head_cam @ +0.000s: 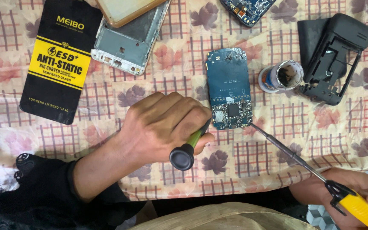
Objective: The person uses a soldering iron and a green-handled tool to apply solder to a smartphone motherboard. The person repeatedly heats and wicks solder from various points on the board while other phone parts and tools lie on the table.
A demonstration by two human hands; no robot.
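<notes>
Blue circuit board (pixel 228 87), chips at lower end, lying flat

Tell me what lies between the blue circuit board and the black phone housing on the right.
In the head view, a small open round pot stands between circuit board and housing.

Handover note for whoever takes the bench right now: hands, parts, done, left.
Left hand: wrapped around a green-handled tool, its tip hidden under the hand, beside the blue circuit board.
Right hand: holds a yellow-handled tool whose thin metal shaft reaches the board's lower right corner.
Board lies bare on the patterned cloth. Small open jar to its right, black housing beyond, silver phone frame and black-yellow packet to the left.
Done: board is out of any casing. Left: work on the chip end, apparently; progress there not readable.
</notes>
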